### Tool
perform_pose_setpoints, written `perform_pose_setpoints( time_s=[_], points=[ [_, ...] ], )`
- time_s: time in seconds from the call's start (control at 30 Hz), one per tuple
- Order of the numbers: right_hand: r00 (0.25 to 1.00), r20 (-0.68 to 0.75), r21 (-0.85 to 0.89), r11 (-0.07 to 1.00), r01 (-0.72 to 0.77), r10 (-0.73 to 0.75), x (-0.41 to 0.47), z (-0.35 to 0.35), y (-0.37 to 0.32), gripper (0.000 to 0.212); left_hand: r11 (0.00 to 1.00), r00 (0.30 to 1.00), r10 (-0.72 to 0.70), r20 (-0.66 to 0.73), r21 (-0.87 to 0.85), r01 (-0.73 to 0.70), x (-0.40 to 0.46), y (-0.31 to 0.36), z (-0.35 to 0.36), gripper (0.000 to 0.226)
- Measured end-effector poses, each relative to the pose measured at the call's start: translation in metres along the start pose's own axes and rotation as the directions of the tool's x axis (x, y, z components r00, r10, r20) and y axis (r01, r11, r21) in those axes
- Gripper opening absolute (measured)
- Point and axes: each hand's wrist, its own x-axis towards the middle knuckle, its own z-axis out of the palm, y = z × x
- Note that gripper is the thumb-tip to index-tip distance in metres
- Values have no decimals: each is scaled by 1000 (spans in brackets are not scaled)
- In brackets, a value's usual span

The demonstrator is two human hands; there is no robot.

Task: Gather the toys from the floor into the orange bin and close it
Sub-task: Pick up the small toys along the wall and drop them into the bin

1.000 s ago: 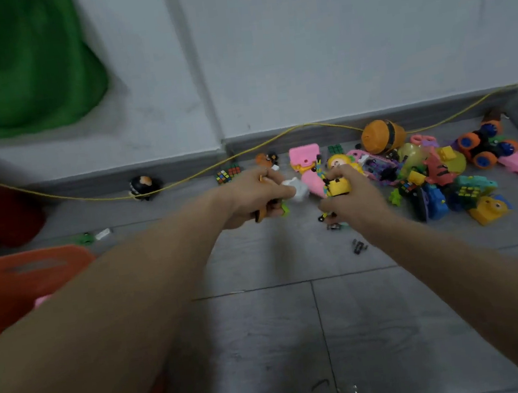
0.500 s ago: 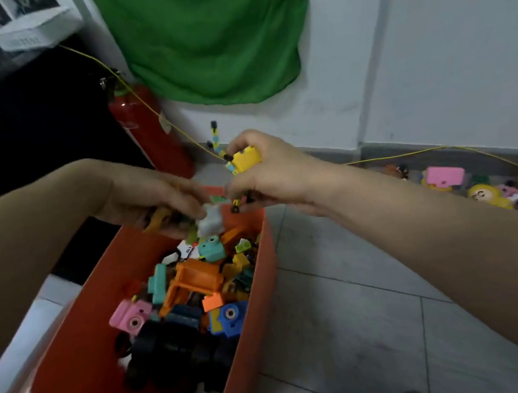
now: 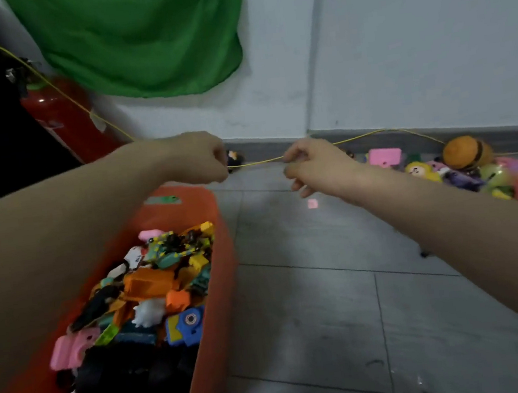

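Observation:
The orange bin (image 3: 225, 232) stands on the floor at lower left, holding several mixed toys (image 3: 151, 283), among them a pink camera, a blue camera and orange blocks. My left hand (image 3: 201, 159) hovers over the bin's far end with its fingers loosely curled, holding nothing I can see. To its right, over the floor, my right hand (image 3: 310, 166) is also loosely curled and empty. A pile of toys (image 3: 491, 179) lies along the wall at right, including an orange round toy (image 3: 465, 151) and a pink block (image 3: 384, 156).
A yellow cable (image 3: 373, 133) runs along the skirting behind my hands. A small black round toy (image 3: 234, 159) sits by the wall and a tiny pink piece (image 3: 312, 203) lies on the grey tiles. A red fire extinguisher (image 3: 61, 118) and green cloth (image 3: 136, 39) are at back left.
My hands carried a yellow toy and other pieces from the pile to the bin and let them go. Both hands are now empty and have shifted right, past the bin's far end.

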Motion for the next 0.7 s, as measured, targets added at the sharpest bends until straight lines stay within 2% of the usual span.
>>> perform_pose_setpoints(
  time_s=[0.07, 0.13, 0.23, 0.3, 0.4, 0.53, 0.7],
  points=[
    [988, -103, -55, 992, -117, 111, -2, -31, 50, 19, 992, 993, 117, 9, 33, -118, 21, 40, 15, 18],
    [959, -210, -137, 965, -223, 192, -12, -62, 102, 17, 967, 967, 239, 89, 65, -245, 34, 95, 40, 25],
    [880, -357, -253, 874, -414, 313, -42, -104, 159, 26, 931, 929, 303, 211, 140, -336, 65, 155, 84, 41],
    [814, -384, -265, 793, -549, 436, -63, -126, 191, 35, 895, 897, 349, 272, 187, -405, 75, 192, 109, 54],
    [728, -335, -191, 714, -674, 598, -83, -138, 223, 37, 892, 872, 336, 356, 176, -416, 86, 228, 148, 67],
    [761, -286, -229, 730, -644, 582, -83, -126, 246, 40, 917, 882, 279, 379, 166, -362, 94, 243, 189, 72],
    [836, -288, -295, 787, -542, 468, -54, -97, 258, 55, 957, 935, 192, 300, 156, -247, 109, 219, 201, 74]
  ],
)
